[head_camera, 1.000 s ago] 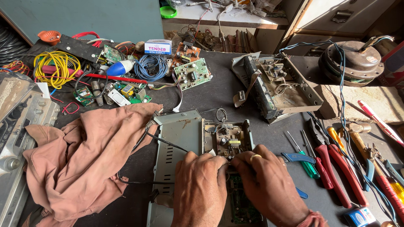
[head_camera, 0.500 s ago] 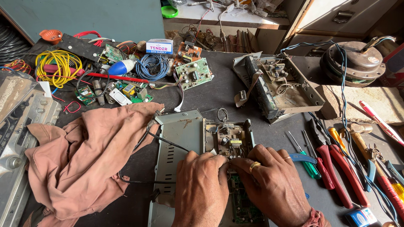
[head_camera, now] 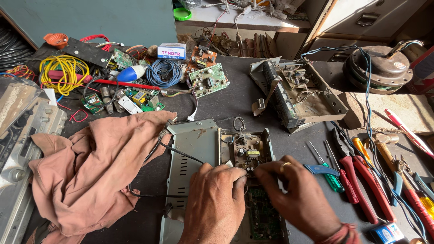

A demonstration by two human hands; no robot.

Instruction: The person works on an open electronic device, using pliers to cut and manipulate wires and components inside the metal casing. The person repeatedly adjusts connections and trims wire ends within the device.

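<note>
Both hands work over an opened metal case (head_camera: 194,153) lying on the dark table (head_camera: 235,101). The left hand (head_camera: 216,199) is curled, fingertips pinched at the near edge of the brown circuit board (head_camera: 246,152) inside the case; what it pinches is hidden. The right hand (head_camera: 298,195), wearing a ring, has its fingers bent down on the same edge, just beside the left; whether it grips anything cannot be told. A green board (head_camera: 263,217) lies under the wrists.

Left of the left hand, a brown cloth (head_camera: 97,174) crowds the case lid. Right of the right hand, pliers (head_camera: 361,178) and screwdrivers (head_camera: 326,169) lie close, leaving little free room. Beyond the hands, bare table separates the case from a rusty chassis (head_camera: 300,95).

Since half a second ago the right hand has drawn back slightly toward the left.
</note>
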